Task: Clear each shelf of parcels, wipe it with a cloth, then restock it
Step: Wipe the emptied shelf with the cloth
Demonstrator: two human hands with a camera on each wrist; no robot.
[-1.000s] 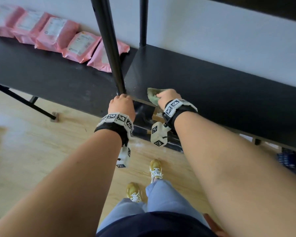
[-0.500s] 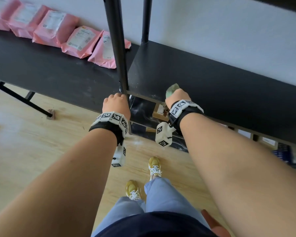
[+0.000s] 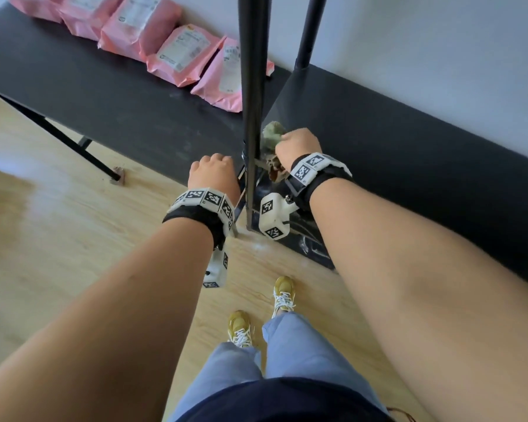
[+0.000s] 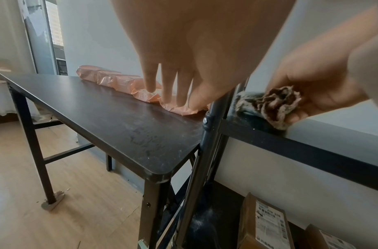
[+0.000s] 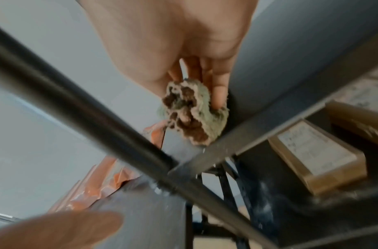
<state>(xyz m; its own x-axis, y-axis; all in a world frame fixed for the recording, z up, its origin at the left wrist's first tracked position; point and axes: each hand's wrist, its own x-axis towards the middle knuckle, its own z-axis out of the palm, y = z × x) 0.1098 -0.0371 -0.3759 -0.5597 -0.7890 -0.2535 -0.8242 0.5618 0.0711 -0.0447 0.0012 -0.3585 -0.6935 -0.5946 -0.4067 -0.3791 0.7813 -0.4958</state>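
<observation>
My right hand grips a bunched green-and-brown cloth on the front-left corner of the black shelf, right beside the black upright post. In the right wrist view the cloth is pinched under my fingers at the shelf edge. My left hand hovers left of the post over the corner of the black table; its fingers hang straight and hold nothing. Several pink parcels lie in a row along the table's back edge.
Cardboard boxes with white labels sit on the lower shelf under the one I touch. A second post stands at the back by the grey wall. The wooden floor and my yellow shoes are below.
The cloth lay flat under my right hand a second ago; now it is bunched in that hand, closer to the post. My left hand has come away from the post's base.
</observation>
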